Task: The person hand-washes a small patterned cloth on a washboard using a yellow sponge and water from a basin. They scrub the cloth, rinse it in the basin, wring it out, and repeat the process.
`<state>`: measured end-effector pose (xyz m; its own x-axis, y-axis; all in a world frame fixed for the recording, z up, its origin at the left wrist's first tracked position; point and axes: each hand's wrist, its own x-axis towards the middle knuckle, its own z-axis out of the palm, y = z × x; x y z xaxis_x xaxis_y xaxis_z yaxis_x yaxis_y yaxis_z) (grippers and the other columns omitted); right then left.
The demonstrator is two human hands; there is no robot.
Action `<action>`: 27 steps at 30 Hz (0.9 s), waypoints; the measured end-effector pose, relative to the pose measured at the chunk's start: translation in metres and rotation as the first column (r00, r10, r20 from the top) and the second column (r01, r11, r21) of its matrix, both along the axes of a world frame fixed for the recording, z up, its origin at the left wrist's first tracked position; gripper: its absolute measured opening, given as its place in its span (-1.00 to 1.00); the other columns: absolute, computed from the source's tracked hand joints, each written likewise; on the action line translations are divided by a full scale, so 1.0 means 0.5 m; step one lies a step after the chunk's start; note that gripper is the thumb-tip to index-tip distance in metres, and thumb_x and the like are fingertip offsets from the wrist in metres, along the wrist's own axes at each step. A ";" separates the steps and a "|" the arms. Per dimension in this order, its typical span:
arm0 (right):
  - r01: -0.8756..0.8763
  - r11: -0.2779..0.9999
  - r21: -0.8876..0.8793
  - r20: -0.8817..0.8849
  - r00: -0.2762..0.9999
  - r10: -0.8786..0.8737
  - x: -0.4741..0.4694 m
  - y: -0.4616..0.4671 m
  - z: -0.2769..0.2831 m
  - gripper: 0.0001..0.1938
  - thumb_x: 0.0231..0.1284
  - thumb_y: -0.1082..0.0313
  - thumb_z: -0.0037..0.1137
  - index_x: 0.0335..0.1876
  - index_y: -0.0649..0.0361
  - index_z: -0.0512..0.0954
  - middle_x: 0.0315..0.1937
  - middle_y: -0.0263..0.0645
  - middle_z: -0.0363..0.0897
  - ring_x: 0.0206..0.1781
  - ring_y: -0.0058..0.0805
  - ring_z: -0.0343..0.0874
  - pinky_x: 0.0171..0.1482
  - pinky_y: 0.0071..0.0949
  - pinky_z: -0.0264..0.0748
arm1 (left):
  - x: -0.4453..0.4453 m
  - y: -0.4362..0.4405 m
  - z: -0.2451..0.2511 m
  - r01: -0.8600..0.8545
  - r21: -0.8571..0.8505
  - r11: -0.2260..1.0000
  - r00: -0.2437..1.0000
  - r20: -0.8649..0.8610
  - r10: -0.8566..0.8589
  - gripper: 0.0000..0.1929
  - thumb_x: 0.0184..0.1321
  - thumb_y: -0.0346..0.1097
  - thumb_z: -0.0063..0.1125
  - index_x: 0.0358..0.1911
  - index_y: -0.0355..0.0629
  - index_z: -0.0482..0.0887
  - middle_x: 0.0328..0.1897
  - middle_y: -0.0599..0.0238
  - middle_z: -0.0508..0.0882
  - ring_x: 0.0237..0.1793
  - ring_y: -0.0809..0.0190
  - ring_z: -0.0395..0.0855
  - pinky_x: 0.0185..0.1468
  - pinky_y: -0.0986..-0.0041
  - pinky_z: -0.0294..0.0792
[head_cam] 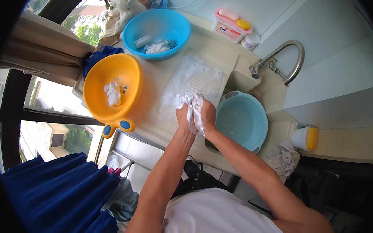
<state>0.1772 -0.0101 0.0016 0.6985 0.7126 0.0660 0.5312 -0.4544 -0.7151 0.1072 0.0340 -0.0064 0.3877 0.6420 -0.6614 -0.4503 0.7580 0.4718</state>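
Note:
My left hand (183, 116) and my right hand (208, 113) are pressed close together, both gripping a soapy white cloth (194, 112). Lather coats the cloth and some of the fingers. Just beyond my hands lies a ridged washboard surface (203, 81) built into the counter, covered with white suds. To the right, a light blue basin (241, 122) filled with water sits inside the sink (240, 80). Folds of the cloth hide most of my fingertips.
A yellow basin (113, 86) and a blue basin (157, 30) hold wet white cloths. A curved metal faucet (294, 60) overhangs the sink. A pink-lidded box (229, 27) carries soap bars. A crumpled rag (285, 158) and a white tub (301, 139) stand right. Blue fabric (62, 203) hangs left.

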 end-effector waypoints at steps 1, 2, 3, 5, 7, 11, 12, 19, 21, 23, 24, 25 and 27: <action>-0.016 1.000 -0.011 -0.114 0.993 0.015 -0.021 -0.005 -0.007 -0.63 0.51 0.03 0.22 -0.27 0.23 0.67 -0.33 0.02 0.75 -0.26 0.03 0.72 -0.17 -0.08 0.56 | 0.001 0.021 0.000 -0.020 -0.015 1.000 0.988 0.155 0.022 -0.72 0.63 -0.22 0.06 0.04 -0.33 0.70 -0.14 0.20 0.78 -0.16 0.21 0.80 -0.17 0.26 0.64; 0.010 0.998 0.062 -0.296 0.955 0.009 -0.020 -0.002 -0.018 -0.55 0.60 -0.01 0.13 -0.27 0.29 0.65 -0.38 -0.09 0.72 -0.32 -0.28 0.66 -0.19 -0.18 0.52 | 0.002 0.020 0.002 -0.049 -0.005 0.999 0.992 0.118 0.050 -0.73 0.62 -0.22 0.09 0.01 -0.31 0.72 -0.12 0.19 0.79 -0.15 0.21 0.79 -0.16 0.26 0.64; -0.009 0.997 0.070 -0.427 0.903 0.038 -0.001 0.010 -0.007 -0.57 0.60 0.03 0.16 -0.31 0.28 0.63 -0.42 -0.27 0.63 -0.33 -0.50 0.57 -0.24 -0.27 0.49 | -0.005 0.025 0.004 -0.082 0.011 0.997 0.994 0.075 0.081 -0.75 0.61 -0.22 0.11 -0.02 -0.29 0.73 -0.10 0.19 0.80 -0.15 0.21 0.78 -0.15 0.25 0.63; 0.210 0.972 0.106 -0.810 0.586 -0.038 0.039 0.041 0.018 -0.61 0.58 0.07 0.18 -0.34 0.24 0.62 -0.44 -0.38 0.57 -0.35 -0.55 0.52 -0.29 -0.33 0.45 | -0.014 0.038 0.016 -0.140 0.080 0.987 0.990 0.036 0.137 -0.77 0.59 -0.25 0.15 -0.01 -0.30 0.74 -0.08 0.18 0.80 -0.13 0.20 0.77 -0.10 0.28 0.61; 0.317 0.942 0.111 -0.789 0.604 -0.110 0.120 0.069 -0.020 -0.85 0.42 0.32 0.23 -0.29 0.18 0.63 -0.50 -0.36 0.48 -0.44 -0.50 0.43 -0.38 -0.32 0.36 | -0.016 0.051 0.019 -0.054 0.276 0.960 0.988 -0.124 0.091 -0.77 0.54 -0.29 0.20 0.03 -0.32 0.74 -0.07 0.16 0.81 -0.11 0.18 0.77 -0.04 0.29 0.60; 0.021 0.985 0.172 0.158 0.986 -0.048 0.177 0.079 -0.049 -0.84 0.39 0.24 0.32 -0.19 0.17 0.66 -0.36 -0.09 0.61 -0.30 -0.19 0.67 -0.18 -0.15 0.54 | -0.081 0.066 0.013 0.436 0.626 0.646 0.730 -0.666 0.152 -0.66 0.38 -0.36 0.30 0.18 -0.29 0.73 -0.08 0.05 0.82 -0.06 0.06 0.79 0.08 0.26 0.57; -0.007 0.975 0.222 0.280 0.958 -0.057 0.162 0.073 -0.057 -0.85 0.38 0.25 0.32 -0.16 0.16 0.67 -0.33 -0.04 0.63 -0.27 -0.09 0.69 -0.14 -0.11 0.55 | -0.104 0.056 0.018 0.489 0.659 0.571 0.710 -0.681 0.179 -0.66 0.36 -0.36 0.31 0.18 -0.27 0.74 -0.09 0.02 0.81 -0.05 0.03 0.79 0.08 0.24 0.57; -0.364 0.924 -0.113 0.517 0.773 0.368 0.121 0.139 -0.086 -0.85 0.39 0.29 0.09 -0.23 0.14 0.66 -0.28 -0.02 0.71 -0.27 0.11 0.75 -0.17 0.08 0.66 | -0.202 -0.013 0.023 0.660 0.701 0.270 0.647 -0.713 0.270 -0.65 0.24 -0.56 0.30 0.10 -0.17 0.73 0.06 0.01 0.77 0.01 -0.15 0.77 0.09 0.17 0.59; -0.204 0.965 -0.164 0.475 0.841 0.258 0.174 0.193 -0.080 -0.82 0.42 0.28 0.09 -0.22 0.13 0.70 -0.30 0.02 0.75 -0.24 0.04 0.81 -0.19 0.05 0.70 | -0.210 -0.006 0.013 0.681 0.724 0.110 0.651 -0.668 0.360 -0.67 0.27 -0.57 0.31 0.10 -0.16 0.73 0.08 0.04 0.76 0.03 -0.15 0.78 0.11 0.17 0.60; -0.222 0.964 -0.144 0.476 0.839 0.264 0.169 0.197 -0.083 -0.80 0.43 0.28 0.08 -0.22 0.17 0.69 -0.30 0.03 0.74 -0.27 0.05 0.80 -0.19 0.04 0.70 | -0.230 0.003 0.009 0.699 0.714 0.046 0.635 -0.648 0.421 -0.69 0.27 -0.58 0.30 0.07 -0.15 0.74 0.11 0.03 0.79 0.10 -0.23 0.74 0.16 0.09 0.60; -0.291 0.945 -0.147 0.477 0.817 0.325 0.143 0.176 -0.088 -0.81 0.42 0.30 0.08 -0.22 0.17 0.70 -0.30 0.02 0.74 -0.28 0.03 0.80 -0.19 0.02 0.70 | -0.242 0.004 -0.010 0.689 0.723 0.047 0.631 -0.631 0.451 -0.69 0.26 -0.57 0.31 0.06 -0.16 0.74 0.10 0.03 0.79 0.12 -0.23 0.74 0.16 0.08 0.61; -0.361 0.920 -0.151 0.477 0.789 0.388 0.116 0.151 -0.091 -0.81 0.42 0.31 0.08 -0.22 0.17 0.70 -0.29 0.01 0.74 -0.29 0.01 0.80 -0.19 0.00 0.70 | -0.251 0.009 -0.022 0.679 0.732 0.051 0.625 -0.614 0.483 -0.70 0.26 -0.57 0.31 0.05 -0.16 0.75 0.10 0.04 0.80 0.13 -0.23 0.74 0.17 0.08 0.61; -0.578 0.804 -0.138 0.550 0.631 0.547 0.048 0.065 -0.060 -0.84 0.39 0.35 0.08 -0.18 0.16 0.71 -0.30 -0.01 0.73 -0.32 -0.08 0.80 -0.24 -0.05 0.70 | -0.266 0.014 -0.023 0.702 0.712 0.034 0.593 -0.610 0.526 -0.72 0.25 -0.55 0.33 0.02 -0.15 0.75 0.07 0.02 0.81 0.11 -0.22 0.75 0.15 0.08 0.63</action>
